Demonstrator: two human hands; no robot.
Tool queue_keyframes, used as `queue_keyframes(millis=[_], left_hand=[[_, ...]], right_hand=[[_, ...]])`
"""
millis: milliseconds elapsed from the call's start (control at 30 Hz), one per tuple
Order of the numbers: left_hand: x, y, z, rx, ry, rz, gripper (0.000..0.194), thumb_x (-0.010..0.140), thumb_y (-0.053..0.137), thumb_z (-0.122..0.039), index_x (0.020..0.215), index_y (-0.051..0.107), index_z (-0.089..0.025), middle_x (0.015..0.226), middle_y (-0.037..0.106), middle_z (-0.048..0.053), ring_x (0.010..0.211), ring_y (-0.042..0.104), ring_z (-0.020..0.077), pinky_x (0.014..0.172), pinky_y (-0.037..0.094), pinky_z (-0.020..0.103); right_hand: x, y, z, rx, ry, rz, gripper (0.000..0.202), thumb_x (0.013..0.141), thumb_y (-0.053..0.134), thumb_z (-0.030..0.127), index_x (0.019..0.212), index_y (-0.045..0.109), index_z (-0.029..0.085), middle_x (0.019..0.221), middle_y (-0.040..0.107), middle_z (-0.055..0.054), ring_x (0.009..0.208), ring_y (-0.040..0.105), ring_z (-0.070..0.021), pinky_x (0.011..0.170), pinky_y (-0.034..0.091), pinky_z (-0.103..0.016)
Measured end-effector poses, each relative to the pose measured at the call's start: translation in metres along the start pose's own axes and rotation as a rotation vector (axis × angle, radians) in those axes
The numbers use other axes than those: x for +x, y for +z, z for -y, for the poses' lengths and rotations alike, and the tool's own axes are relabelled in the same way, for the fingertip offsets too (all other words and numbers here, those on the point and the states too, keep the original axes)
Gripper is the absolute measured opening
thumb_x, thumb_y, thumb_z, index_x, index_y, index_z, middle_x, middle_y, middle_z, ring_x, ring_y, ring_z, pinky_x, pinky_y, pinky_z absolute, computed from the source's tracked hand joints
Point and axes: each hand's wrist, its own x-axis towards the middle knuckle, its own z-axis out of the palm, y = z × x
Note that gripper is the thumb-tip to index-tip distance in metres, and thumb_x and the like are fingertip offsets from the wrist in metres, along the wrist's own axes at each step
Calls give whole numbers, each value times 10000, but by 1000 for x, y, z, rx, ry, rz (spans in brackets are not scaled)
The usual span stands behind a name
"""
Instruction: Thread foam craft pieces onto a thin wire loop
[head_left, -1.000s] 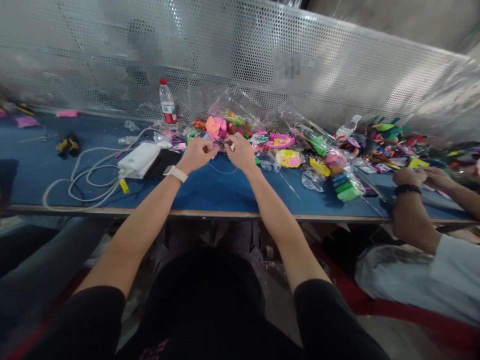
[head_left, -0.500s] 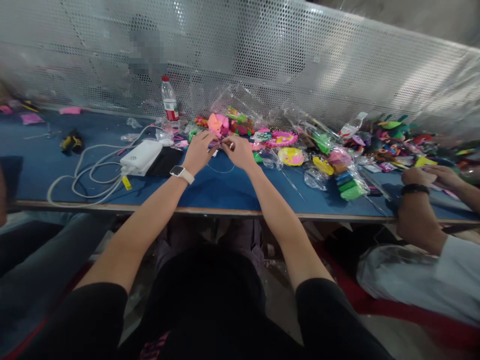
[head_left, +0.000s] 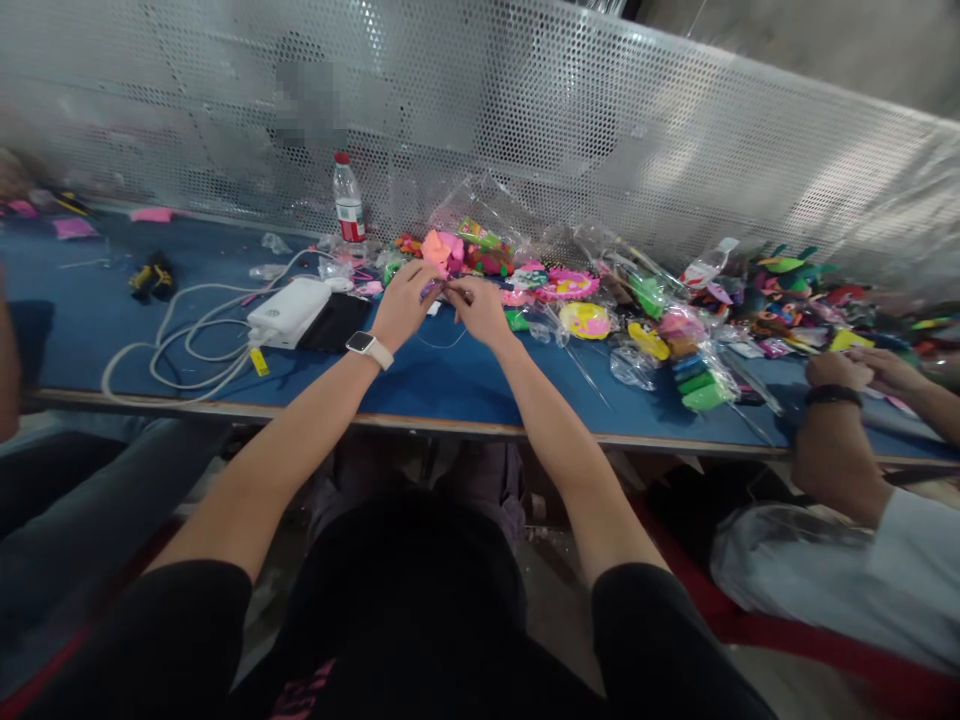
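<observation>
My left hand (head_left: 407, 305) has its fingers closed on a small purple piece (head_left: 430, 289) above the blue table. Its exact kind is too small to tell. Close beside it, the fingers of my right hand (head_left: 481, 310) are pinched together, their tips near the right end of the purple piece. What they grip is hidden. A thin curved line, like a thread or wire, shows faintly under the hands. Just behind my fingertips lies a pink and orange soft-looking figure (head_left: 441, 250). A white watch is on my left wrist.
Left of my hands are a white power bank (head_left: 292, 308) with looped cable and a dark flat item (head_left: 341, 322). A bottle (head_left: 348, 200) stands at the mesh panel. Colourful pieces, plastic bags and a yellow-pink disc (head_left: 585, 320) lie right. A co-worker's hands (head_left: 862, 370) work far right.
The view has shifted slightly. My hands stay together over the same spot; my right fingers have drawn in and point more downward, and the purple piece shows more clearly.
</observation>
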Motion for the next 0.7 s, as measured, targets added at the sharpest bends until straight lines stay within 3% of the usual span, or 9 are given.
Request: queue_keyframes(millis=[267,467,700], left_hand=[[-1,2,5,-4,41,-43,119,1073,602,-245,1114,702,-196,1249,720,134,1228,676,285,1115,547,466],[-2,3,4,-6,23,-34,126,1072,600,-234,1112,711,-190,1212,731,139,1200,676,292,1095,543,471],[-5,2,6,-38,26,4,144,1090,568,-231,1118,702,-187,1200,710,133,1142,686,270,1022,570,421]], right_hand=[[0,1,5,70,-95,-13,370,1105,544,406,860,739,208,832,707,-14,529,606,-108,676,516,-294],[1,4,-4,131,-35,6,411,1096,548,536,1004,819,241,864,754,-20,501,587,-111,612,502,-288],[3,-1,-11,117,-89,22,361,1093,579,498,1088,858,269,891,774,-11,490,583,-96,656,519,-298]])
